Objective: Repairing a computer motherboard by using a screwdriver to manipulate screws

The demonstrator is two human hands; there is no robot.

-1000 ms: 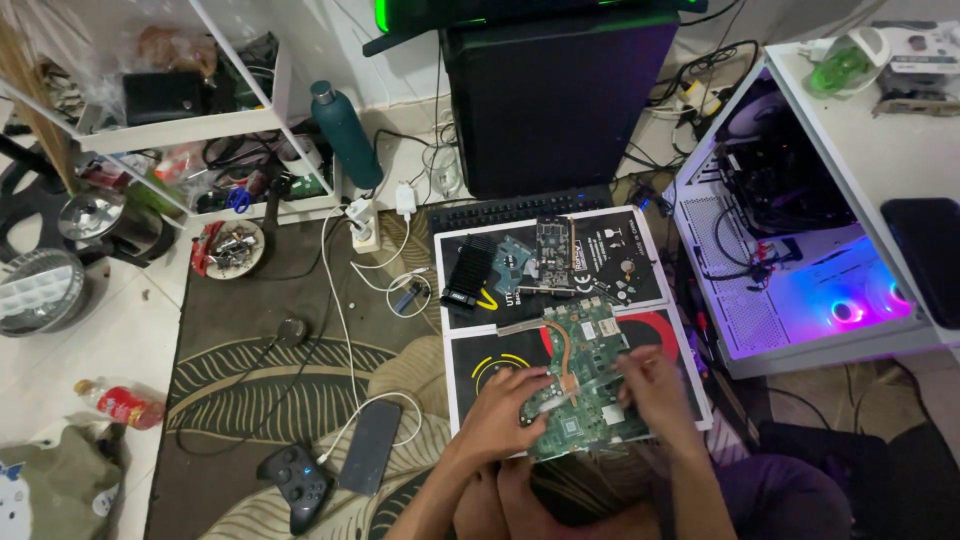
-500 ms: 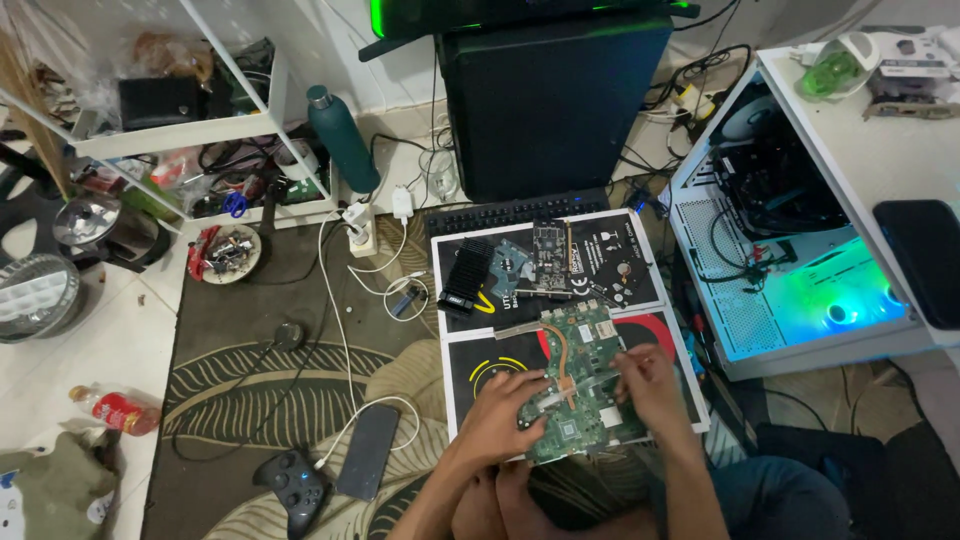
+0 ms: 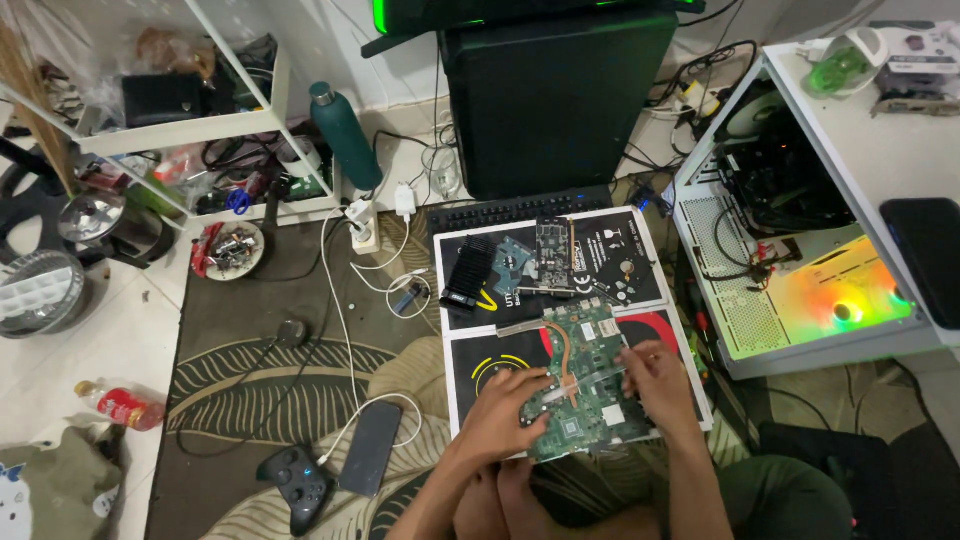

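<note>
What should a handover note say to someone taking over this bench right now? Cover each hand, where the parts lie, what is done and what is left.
Left hand: rests on the green circuit board, left edge.
Right hand: on the board's right side, fingers at a silver strip; grip unclear.
Board lies on the black mat. Black heatsink and smaller card lie apart above.
Done: copper heat pipe exposed.
Left: board still being worked.

The room was evenly and moderately lit from above, with soft shadows. The open computer case (image 3: pixel 800 270) glowed orange, yellow and green from its internal lights, blowing out detail near the fan. A green strip of light (image 3: pixel 520 12) shone along the top edge. Focus was sharp throughout; straight lines bowed slightly toward the corners.
</note>
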